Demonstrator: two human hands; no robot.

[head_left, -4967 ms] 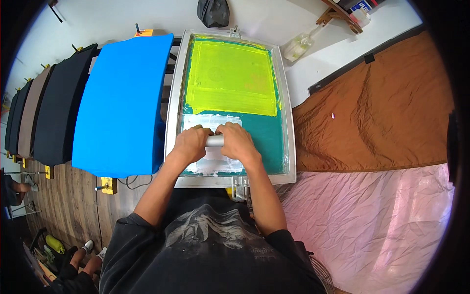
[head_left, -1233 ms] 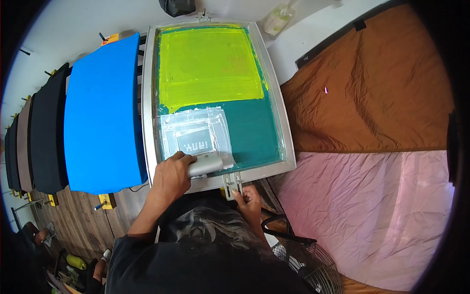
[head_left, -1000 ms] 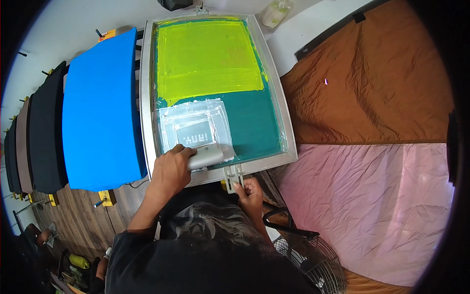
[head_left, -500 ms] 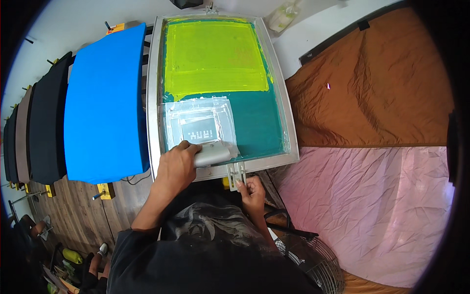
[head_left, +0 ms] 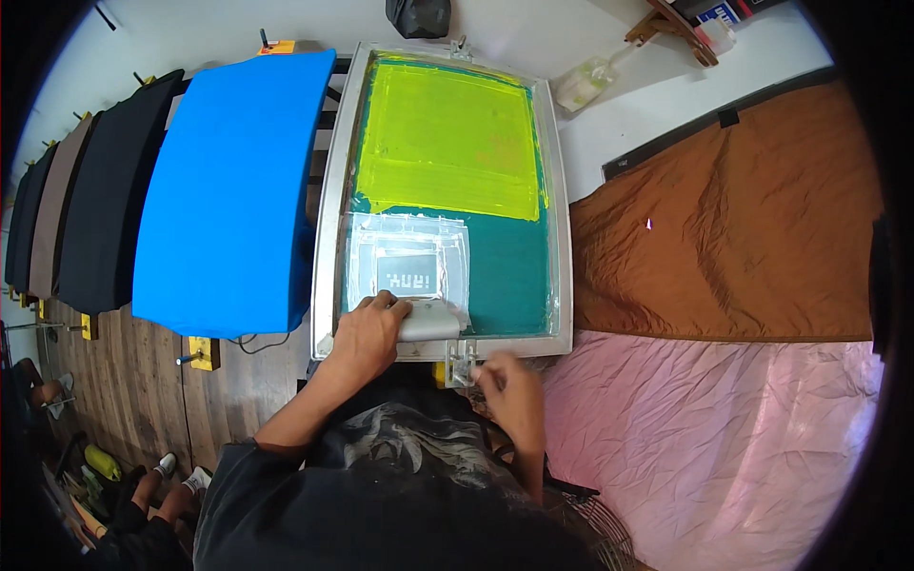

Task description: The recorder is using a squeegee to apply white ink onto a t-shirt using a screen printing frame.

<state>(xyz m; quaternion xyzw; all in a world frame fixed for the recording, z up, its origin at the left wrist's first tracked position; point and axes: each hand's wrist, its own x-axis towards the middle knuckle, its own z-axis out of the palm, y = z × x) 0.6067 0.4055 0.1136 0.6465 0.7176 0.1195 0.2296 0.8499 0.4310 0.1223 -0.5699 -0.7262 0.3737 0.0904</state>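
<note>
A screen-printing frame point(head_left: 562, 238) with a pale metal border lies in front of me. Yellow-green film point(head_left: 447, 133) covers the far part of its teal mesh point(head_left: 509, 276). Nearer, at the left, whitish tape surrounds a small light design point(head_left: 407, 271). My left hand point(head_left: 369, 333) is closed on the left end of a grey metal-handled squeegee point(head_left: 428, 322), which rests on the mesh near the frame's front edge. My right hand point(head_left: 514, 392) is beside the metal bracket point(head_left: 461, 365) at that edge. Its fingers are bent and blurred, and whether they touch the bracket is unclear.
Left of the frame stands a board with blue fabric point(head_left: 224, 190), then several dark and brown ones. Brown cloth point(head_left: 733, 228) and pink cloth point(head_left: 705, 419) spread at right. A wire fan guard point(head_left: 600, 523) is close below. Another person's legs point(head_left: 171, 495) show at lower left.
My right hand has come off its hold low on the bracket and moved slightly right. My left hand keeps the squeegee in about the same place on the mesh. The whole view has shifted.
</note>
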